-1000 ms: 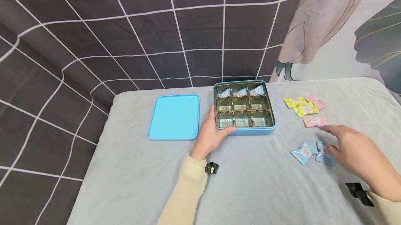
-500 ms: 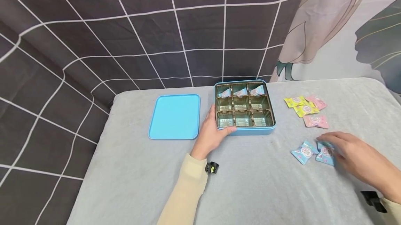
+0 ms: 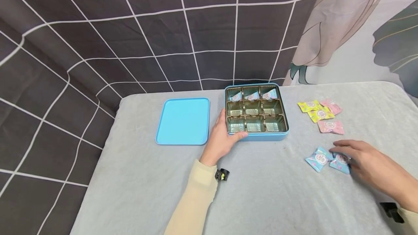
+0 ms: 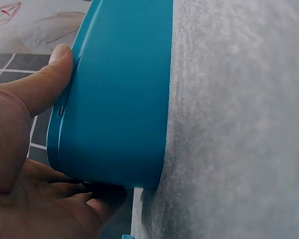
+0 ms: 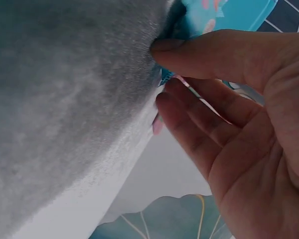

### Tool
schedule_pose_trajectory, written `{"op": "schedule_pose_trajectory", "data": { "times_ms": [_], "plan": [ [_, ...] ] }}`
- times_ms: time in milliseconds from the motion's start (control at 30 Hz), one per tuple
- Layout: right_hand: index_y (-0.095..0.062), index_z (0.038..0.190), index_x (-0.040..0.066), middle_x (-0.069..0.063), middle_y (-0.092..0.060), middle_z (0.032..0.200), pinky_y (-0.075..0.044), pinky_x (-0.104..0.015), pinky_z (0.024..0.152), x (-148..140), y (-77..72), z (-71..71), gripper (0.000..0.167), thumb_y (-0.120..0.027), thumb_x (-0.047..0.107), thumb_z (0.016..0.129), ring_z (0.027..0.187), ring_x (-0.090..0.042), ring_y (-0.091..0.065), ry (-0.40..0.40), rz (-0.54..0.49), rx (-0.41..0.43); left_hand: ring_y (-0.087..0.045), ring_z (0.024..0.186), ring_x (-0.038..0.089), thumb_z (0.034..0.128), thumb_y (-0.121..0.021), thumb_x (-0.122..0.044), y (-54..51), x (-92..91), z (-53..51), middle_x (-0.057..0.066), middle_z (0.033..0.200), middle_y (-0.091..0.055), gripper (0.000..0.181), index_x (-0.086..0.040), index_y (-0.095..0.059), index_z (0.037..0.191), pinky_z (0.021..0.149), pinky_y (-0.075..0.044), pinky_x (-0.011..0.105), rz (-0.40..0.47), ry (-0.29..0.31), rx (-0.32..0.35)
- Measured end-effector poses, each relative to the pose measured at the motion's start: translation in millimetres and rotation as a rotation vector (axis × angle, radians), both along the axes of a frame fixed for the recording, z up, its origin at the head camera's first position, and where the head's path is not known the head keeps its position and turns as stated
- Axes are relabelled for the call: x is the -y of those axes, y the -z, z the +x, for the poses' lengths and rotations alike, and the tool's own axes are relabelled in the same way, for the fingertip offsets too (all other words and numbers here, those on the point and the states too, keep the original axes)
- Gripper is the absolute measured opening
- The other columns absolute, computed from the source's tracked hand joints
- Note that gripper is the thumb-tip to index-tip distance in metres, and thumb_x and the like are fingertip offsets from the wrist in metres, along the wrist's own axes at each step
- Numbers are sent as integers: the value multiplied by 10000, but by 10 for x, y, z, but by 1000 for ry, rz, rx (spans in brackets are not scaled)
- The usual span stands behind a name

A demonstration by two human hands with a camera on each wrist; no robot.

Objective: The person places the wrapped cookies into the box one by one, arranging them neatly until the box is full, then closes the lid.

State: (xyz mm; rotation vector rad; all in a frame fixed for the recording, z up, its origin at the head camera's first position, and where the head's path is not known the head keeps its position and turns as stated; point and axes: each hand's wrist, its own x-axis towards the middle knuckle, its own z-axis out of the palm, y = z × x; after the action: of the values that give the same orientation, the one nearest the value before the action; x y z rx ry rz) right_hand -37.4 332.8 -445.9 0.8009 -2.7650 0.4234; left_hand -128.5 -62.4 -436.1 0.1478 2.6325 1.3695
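Note:
A blue rectangular tin (image 3: 266, 137) with a gold divided tray stands at the back of the bed-like surface. Blue-wrapped candies (image 3: 252, 96) lie in its three back compartments; the other compartments hold nothing. My left hand (image 3: 219, 143) grips the tin's front left corner, thumb on the front rim and fingers along the left side. Over on the right, my right hand (image 3: 369, 160) has its thumb and fingers curled round a blue-wrapped candy (image 3: 339, 165), partly hidden by the fingers. Beside that one lies another blue-wrapped candy (image 3: 319, 158).
Left of the tin lies its flat blue lid (image 3: 183, 121). Two yellow-wrapped candies (image 3: 321, 114) and two pink-wrapped candies (image 3: 331, 126) lie to the tin's right. A dark gridded curtain (image 3: 209, 28) hangs behind the grey cloth surface (image 3: 137, 187).
My right hand has come down from near the pink candy to the right-hand blue candy, and its fingers have closed around it. The left hand has stayed on the tin.

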Motion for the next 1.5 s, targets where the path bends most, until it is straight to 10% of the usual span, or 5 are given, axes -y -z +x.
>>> {"op": "schedule_pose_trajectory", "data": {
  "times_ms": [500, 867, 1067, 1233, 1500],
  "plan": [
    [-729, 996, -33, -122, -683, 1086, -87, 40, 933, -99, 46, -1, 491, -830, -78, 517, 1023, -214, -520, 87, 58, 83, -228, 1504, 273, 833, -818, -449, -26, 5, 5, 144, 1655, -195, 1120, -34, -127, 1611, 1188, -272, 444, -4, 1, 5],
    [-708, 1003, 51, -141, -695, 987, -427, -295, 762, -130, -38, 20, 513, -915, 45, 534, 925, -350, -617, 184, 100, 158, -218, 1509, 258, 833, -822, -434, -11, -37, 5, 124, 1660, -191, 1113, -50, -128, 1615, 1190, -270, 435, 2, 2, 12],
    [-721, 1036, 91, -114, -691, 1028, -352, -134, 863, -158, -40, 13, 566, -920, 54, 507, 951, -265, -572, 155, 68, 98, -222, 1506, 260, 827, -828, -432, -9, -39, 7, 126, 1658, -196, 1118, -48, -133, 1614, 1191, -266, 429, 4, -4, 10],
    [-727, 1019, 12, -177, -661, 1026, -475, -515, 747, -132, -65, 1, 515, -919, 63, 543, 935, -392, -618, 187, 129, 137, -220, 1507, 259, 824, -830, -432, 4, -28, 3, 131, 1657, -196, 1120, -45, -135, 1613, 1194, -259, 425, 4, -5, 2],
    [-710, 936, -26, -209, -652, 983, -485, -544, 717, -87, -85, -1, 507, -928, 7, 479, 885, -423, -616, 209, 96, 98, -214, 1509, 263, 824, -831, -431, 2, -11, 2, 133, 1658, -193, 1120, -43, -136, 1612, 1196, -253, 430, 4, -8, -2]
  ]
}}
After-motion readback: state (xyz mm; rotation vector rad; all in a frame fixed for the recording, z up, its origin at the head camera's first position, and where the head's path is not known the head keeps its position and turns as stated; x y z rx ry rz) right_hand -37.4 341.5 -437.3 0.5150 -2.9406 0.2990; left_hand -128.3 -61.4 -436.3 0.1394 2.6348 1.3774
